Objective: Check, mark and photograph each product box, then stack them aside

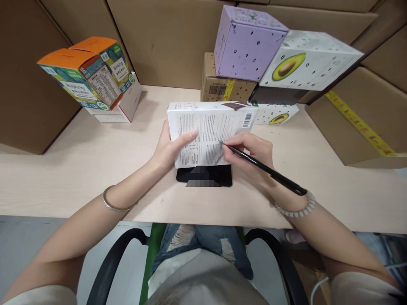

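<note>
Orange-topped cartons (85,74): glossy printed card, angular, green and blue sides; well left of the left fingers, above a smooth white box (129,103).
Metal bangle (116,206): thin, silvery, rounded; on the left forearm, behind the fingers.
Left hand (167,148): closed on the left edge of the printed box, thumb flat across its face; the other fingers are mostly hidden behind.
Printed box (208,127): slim white rectangular carton, small dark text, barcode at upper right; tilted up between the two hands' fingers.
Black slab (225,176): flat, dark, rounded corners, partly pixelated; on the pale wood-grain table (178,205), just below the printed box and between the hands.
Speckled brown box (219,82): cardboard, yellow tape; beyond the right fingers.
Purple box (248,48): matt, boxy, dark spots; farther beyond them.
Right hand (254,152): fingers pinched around the pen, near its tip.
Pen (267,169): slender black cylinder, tip at the printed face; contact cannot be told.
Avocado-print boxes (311,63): white, spotted, angular; beyond and right of the right fingers.
Beaded bracelet (299,212): pale rounded beads, right wrist.
Large carton (349,114): plain brown cardboard, yellow tape strip; well right of the right fingers.
</note>
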`<action>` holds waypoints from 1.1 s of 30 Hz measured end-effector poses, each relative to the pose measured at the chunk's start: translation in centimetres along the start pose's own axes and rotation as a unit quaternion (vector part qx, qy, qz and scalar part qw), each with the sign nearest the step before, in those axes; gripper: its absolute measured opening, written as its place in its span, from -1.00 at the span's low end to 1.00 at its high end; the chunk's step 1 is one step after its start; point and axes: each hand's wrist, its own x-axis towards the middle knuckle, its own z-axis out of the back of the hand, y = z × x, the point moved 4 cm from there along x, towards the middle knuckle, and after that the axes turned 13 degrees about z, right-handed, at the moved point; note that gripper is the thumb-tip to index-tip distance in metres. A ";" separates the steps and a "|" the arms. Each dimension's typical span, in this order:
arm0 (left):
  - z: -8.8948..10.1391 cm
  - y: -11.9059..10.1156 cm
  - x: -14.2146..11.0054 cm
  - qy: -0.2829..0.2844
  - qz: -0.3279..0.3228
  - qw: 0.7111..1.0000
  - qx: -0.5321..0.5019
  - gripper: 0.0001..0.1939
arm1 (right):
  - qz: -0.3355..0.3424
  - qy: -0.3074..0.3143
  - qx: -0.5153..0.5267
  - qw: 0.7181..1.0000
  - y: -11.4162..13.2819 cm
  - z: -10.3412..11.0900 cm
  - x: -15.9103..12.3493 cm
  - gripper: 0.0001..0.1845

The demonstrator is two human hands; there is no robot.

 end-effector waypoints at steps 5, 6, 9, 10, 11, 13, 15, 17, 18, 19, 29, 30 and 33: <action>1.1 -0.8 0.8 -0.036 -0.003 0.999 -0.016 -0.28 | 0.080 0.072 -0.040 0.993 -0.7 0.2 -0.8 -0.86; 1.6 -1.0 1.1 -0.042 -0.018 0.999 -0.013 -0.29 | 0.092 0.122 -0.054 0.987 -0.8 0.1 -1.1 -0.84; 3.3 -1.5 2.2 -0.053 -0.060 0.997 0.011 -0.34 | 0.111 0.239 -0.119 0.957 -1.5 0.1 -1.7 -0.74; 3.8 -1.6 2.6 -0.054 -0.071 0.996 0.018 -0.35 | 0.101 0.258 -0.146 0.950 -1.8 0.2 -1.8 -0.73; 4.2 -1.6 2.9 -0.055 -0.079 0.995 0.024 -0.34 | 0.085 0.273 -0.170 0.943 -2.1 0.2 -1.9 -0.73; 4.9 -1.6 3.4 -0.061 -0.090 0.994 0.029 -0.32 | 0.056 0.295 -0.209 0.931 -2.6 0.0 -2.0 -0.74; 5.2 -1.5 3.6 -0.070 -0.092 0.993 0.028 -0.31 | 0.032 0.308 -0.230 0.923 -2.8 -0.4 -2.1 -0.72; 5.2 -1.4 3.6 -0.071 -0.090 0.993 0.025 -0.30 | 0.013 0.320 -0.234 0.918 -2.8 -0.8 -2.1 -0.71; 5.1 -1.4 3.5 -0.069 -0.091 0.993 0.024 -0.31 | 0.001 0.330 -0.235 0.915 -2.7 -0.9 -2.2 -0.71; 5.1 -1.3 3.5 -0.065 -0.092 0.993 0.024 -0.32 | -0.011 0.341 -0.234 0.910 -2.6 -1.1 -2.2 -0.71; 5.2 -1.1 3.6 -0.072 -0.092 0.993 0.015 -0.34 | 0.015 0.364 -0.118 0.924 -2.2 -1.5 -2.3 -0.66; 5.2 -1.1 3.7 -0.074 -0.092 0.993 0.015 -0.36 | 0.036 0.368 -0.084 0.926 -1.9 -1.6 -2.4 -0.55; 5.2 -1.0 3.8 -0.073 -0.096 0.993 0.014 -0.37 | 0.064 0.393 -0.035 0.917 -1.2 -2.2 -2.9 -0.14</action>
